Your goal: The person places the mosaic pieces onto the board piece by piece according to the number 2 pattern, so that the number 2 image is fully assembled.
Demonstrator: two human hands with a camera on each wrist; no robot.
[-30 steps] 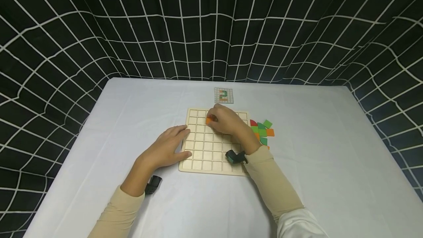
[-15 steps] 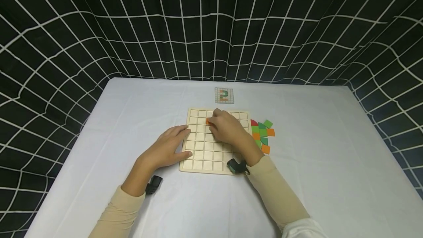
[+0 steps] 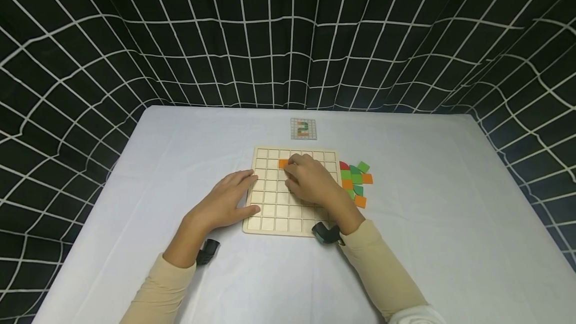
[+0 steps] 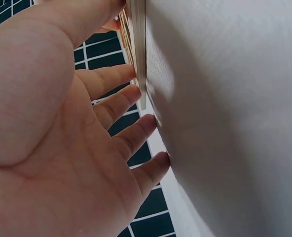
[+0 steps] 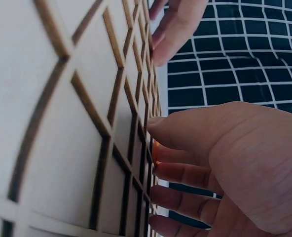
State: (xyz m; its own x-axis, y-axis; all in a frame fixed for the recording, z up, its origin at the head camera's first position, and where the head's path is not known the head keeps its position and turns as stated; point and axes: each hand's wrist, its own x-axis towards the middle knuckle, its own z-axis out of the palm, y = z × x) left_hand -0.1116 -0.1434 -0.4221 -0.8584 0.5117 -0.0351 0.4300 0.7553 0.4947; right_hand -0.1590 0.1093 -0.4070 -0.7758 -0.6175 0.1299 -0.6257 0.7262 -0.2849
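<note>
A pale wooden grid board (image 3: 268, 211) lies on the white table. One orange square tile (image 3: 283, 163) sits in a cell near its upper left. My right hand (image 3: 310, 179) is bent low over the board, its fingertips right at the tile's right edge. In the right wrist view the thumb (image 5: 178, 129) and fingers reach down to the grid with a gap between them. My left hand (image 3: 227, 199) rests along the board's left edge, fingers spread. From the left wrist, fingertips (image 4: 132, 92) show at the board's side, with the lower ones on the cloth.
Right of the board lies a loose cluster of green, orange and red tiles (image 3: 357, 179), some quarter-round. Behind the board is a small pattern card (image 3: 303, 128) with a coloured figure on a grid. A black curtain with white grid lines (image 3: 288, 39) surrounds the table.
My right hand has released its pinch on the orange tile and drawn slightly right and toward me. More of the tile now shows, flat in its cell. My left hand has stayed put.
</note>
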